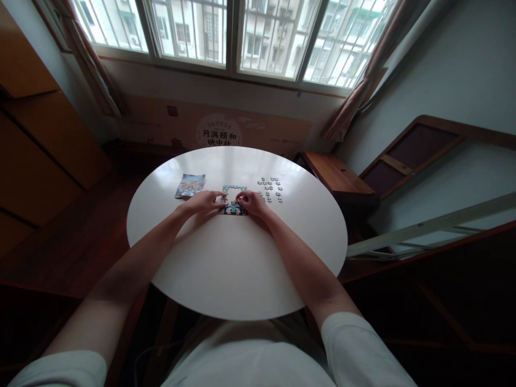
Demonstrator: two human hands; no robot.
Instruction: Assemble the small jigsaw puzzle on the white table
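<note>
A partly assembled jigsaw puzzle (233, 210) lies on the white round table (237, 258), its border joined around an open middle and its near part filled with a dark blue picture. My left hand (205, 201) rests at the puzzle's left edge, index finger and thumb apart and touching the border. Over the right side of the puzzle, my right hand (253, 202) pinches a small puzzle piece, mostly covered by the fingertips. Several loose puzzle pieces (269, 188) are spread on the tabletop just beyond and to the right of that hand.
A blue printed packet (190, 185) lies left of the puzzle, beyond my left forearm. Past the table's right edge stands a wooden stool or small table (336, 172). Barred windows (234, 37) and a printed cardboard panel (258, 126) are behind the table.
</note>
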